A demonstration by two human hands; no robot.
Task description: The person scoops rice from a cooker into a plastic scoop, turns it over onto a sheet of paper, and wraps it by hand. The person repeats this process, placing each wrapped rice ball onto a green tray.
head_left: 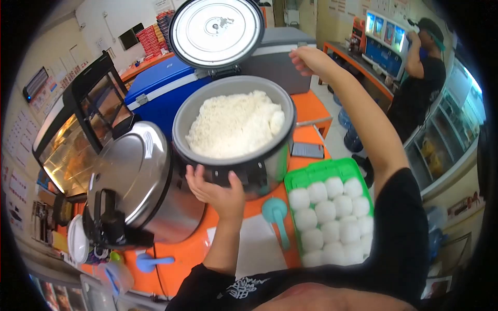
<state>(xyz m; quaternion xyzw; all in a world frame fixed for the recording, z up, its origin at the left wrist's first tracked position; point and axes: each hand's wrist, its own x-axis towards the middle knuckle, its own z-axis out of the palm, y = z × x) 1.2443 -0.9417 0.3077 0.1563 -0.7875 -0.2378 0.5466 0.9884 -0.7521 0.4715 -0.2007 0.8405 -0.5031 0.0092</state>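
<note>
A large rice cooker [280, 165] stands uncovered in front of me, with white cooked rice [233, 124] in its grey pot. Its round lid [215, 33] is tilted up at the back. My left hand [215, 192], fingers spread and holding nothing, is at the cooker's front, just below the rim. To the right of the lid, my right hand [309, 61] is raised with its fingers loosely bent and apart, nothing visible in them. A green tray [332, 167] of white rice balls [326, 211] lies at the right, near a teal paddle-like scoop [275, 211].
A second steel cooker [129, 155], lid down, stands at left beside a glass display warmer [78, 129]. Blue [161, 88] and grey cool boxes [280, 62] are behind. A phone [307, 150], white sheet [254, 243] and blue scoop [150, 263] lie on the orange table. Another person [420, 78] stands right.
</note>
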